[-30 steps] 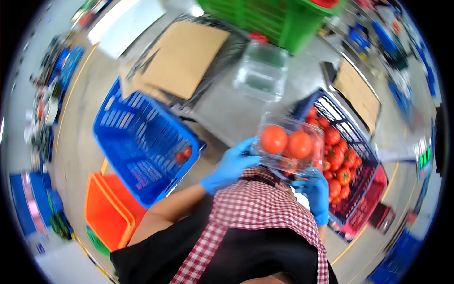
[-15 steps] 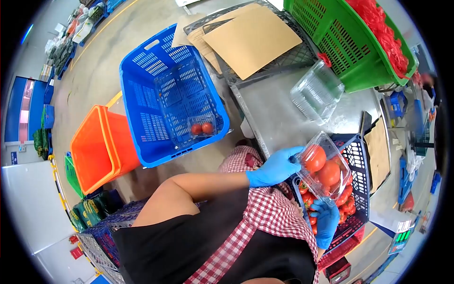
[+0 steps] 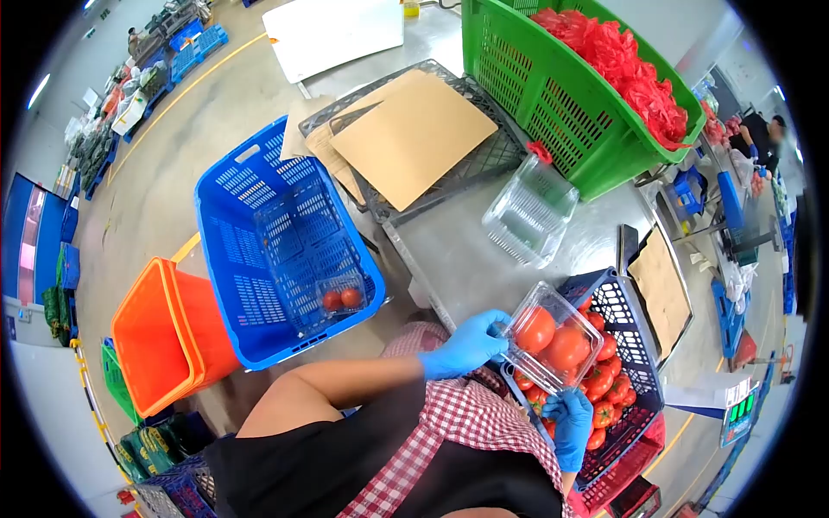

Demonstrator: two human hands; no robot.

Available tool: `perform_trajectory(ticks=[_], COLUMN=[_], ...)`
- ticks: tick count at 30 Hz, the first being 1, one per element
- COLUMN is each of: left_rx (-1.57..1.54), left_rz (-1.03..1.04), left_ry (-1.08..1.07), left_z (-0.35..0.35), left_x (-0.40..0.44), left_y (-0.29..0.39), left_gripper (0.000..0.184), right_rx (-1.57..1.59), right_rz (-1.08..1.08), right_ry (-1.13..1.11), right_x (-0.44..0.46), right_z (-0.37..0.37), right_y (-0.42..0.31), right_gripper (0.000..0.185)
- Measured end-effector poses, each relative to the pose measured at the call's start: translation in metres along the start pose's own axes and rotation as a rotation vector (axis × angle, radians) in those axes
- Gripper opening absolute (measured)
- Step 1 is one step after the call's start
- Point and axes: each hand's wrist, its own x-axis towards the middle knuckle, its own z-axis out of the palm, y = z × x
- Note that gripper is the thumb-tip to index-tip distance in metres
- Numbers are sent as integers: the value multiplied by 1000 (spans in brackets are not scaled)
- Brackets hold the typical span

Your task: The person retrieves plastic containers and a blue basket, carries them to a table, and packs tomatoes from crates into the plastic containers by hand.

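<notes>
A clear plastic box [image 3: 546, 312] with large red tomatoes [image 3: 568, 347] inside is held between my two blue-gloved hands. My left hand [image 3: 477, 343] grips its left edge, fingers closed on it. At its lower right corner my right hand [image 3: 570, 419] has its fingers closed on the edge. Directly beneath the box stands a dark blue crate [image 3: 643, 363] of loose tomatoes [image 3: 615, 390]. Another clear box [image 3: 342, 295] holding two tomatoes lies in the bottom of the blue basket [image 3: 226, 216] at left.
A clear container [image 3: 533, 207] lies on the metal table [image 3: 453, 246]. Cardboard [image 3: 414, 138] rests on a black crate [image 3: 509, 142]. Behind stands a green basket [image 3: 540, 95] of red bags [image 3: 617, 65]. Orange bins [image 3: 164, 337] are at left, a scale display [image 3: 740, 410] at right. A person [image 3: 758, 138] stands far right.
The view has swung and shifted. Both hands still hold the box of tomatoes, now seen tilted over the dark blue crate.
</notes>
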Motion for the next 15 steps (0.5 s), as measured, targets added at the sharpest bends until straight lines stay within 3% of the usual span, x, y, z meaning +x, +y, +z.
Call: perform_trajectory(ticks=[4,8,15], left_rx=[39,144,109], left_rz=[-4,167,267], left_ry=[43,77,268], left_z=[2,-4,-53], left_x=[-3,-11,-61], left_y=[5,8,54], left_gripper=[38,40,40], right_rx=[-27,-88,-246], right_rz=[-34,-95,-18], right_ry=[77,109,-44], right_x=[-1,2,7], right_z=[10,19,104], right_y=[6,14,-34], right_gripper=[21,15,20])
